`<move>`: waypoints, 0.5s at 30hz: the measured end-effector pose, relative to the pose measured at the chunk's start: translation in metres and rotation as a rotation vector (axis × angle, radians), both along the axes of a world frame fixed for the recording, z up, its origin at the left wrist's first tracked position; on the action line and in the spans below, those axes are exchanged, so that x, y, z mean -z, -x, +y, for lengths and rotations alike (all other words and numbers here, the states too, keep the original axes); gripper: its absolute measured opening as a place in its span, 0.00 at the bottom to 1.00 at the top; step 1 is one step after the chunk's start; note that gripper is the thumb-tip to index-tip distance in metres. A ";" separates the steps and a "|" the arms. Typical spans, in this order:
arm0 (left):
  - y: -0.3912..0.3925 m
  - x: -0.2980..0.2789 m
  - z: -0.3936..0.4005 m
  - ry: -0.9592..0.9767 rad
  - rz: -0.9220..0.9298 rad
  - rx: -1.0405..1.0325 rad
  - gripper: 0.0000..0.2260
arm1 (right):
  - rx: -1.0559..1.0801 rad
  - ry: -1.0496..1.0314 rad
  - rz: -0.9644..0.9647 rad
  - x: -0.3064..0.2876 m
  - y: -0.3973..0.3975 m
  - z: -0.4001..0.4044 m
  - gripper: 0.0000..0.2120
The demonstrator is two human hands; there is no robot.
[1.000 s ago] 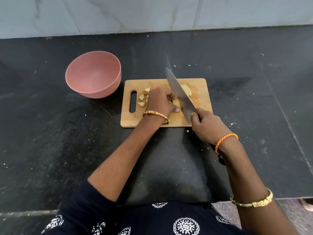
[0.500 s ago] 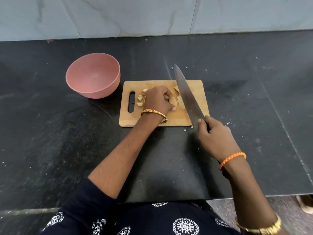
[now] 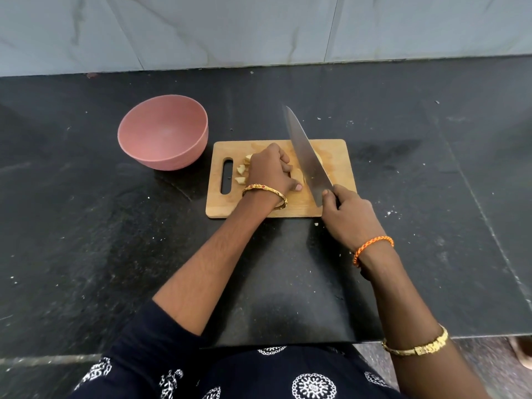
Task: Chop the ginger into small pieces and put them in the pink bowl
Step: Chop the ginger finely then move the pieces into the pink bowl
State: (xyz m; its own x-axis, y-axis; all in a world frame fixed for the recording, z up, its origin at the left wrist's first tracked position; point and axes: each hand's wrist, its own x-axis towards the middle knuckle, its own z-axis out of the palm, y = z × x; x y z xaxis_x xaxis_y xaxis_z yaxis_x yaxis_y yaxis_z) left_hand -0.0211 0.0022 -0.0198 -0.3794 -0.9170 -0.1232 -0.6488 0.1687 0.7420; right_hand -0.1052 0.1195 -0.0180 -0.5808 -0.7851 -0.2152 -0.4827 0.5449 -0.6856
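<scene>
The ginger [image 3: 298, 176] lies on the wooden cutting board [image 3: 335, 156], near the board's middle, mostly hidden under the left hand [image 3: 269, 171], so its long axis cannot be told; only a pale end shows between the curled fingers and the blade; the left grip is closed over the ginger, knuckles up, thumb tip low beside it; a few cut pieces [image 3: 241, 169] lie just to the left of that hand, between it and the board's handle slot [image 3: 226, 175]; another pale piece [image 3: 319, 158] shows at the blade's far side; the knife [image 3: 305, 154] runs with its long axis from near right to far left, tip pointing away past the board's far edge, blade just right of the held ginger and touching or nearly touching it; the right hand [image 3: 345, 217] has its grip closed round the knife's handle at the board's near right corner; the pink bowl [image 3: 149, 156] stands upright on the dark desk [image 3: 86, 226], just left of the board and apart from it; nothing shows inside it; white specks are scattered over the desk.
</scene>
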 end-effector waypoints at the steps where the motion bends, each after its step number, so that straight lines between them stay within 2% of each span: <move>1: 0.000 0.000 0.000 0.000 -0.002 -0.002 0.23 | -0.008 -0.002 0.001 -0.001 0.000 -0.001 0.15; 9: -0.003 -0.001 0.001 0.007 0.053 0.020 0.25 | -0.087 -0.103 0.032 -0.010 0.004 -0.012 0.13; 15: -0.004 0.004 0.002 0.017 0.048 0.021 0.22 | -0.136 -0.165 0.003 -0.017 0.009 -0.023 0.11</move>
State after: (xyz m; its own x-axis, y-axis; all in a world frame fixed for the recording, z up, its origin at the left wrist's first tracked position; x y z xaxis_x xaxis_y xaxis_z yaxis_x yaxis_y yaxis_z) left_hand -0.0174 0.0045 -0.0237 -0.4035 -0.9107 -0.0887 -0.6087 0.1947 0.7691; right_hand -0.1146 0.0963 -0.0009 -0.4724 -0.8108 -0.3455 -0.5619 0.5791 -0.5907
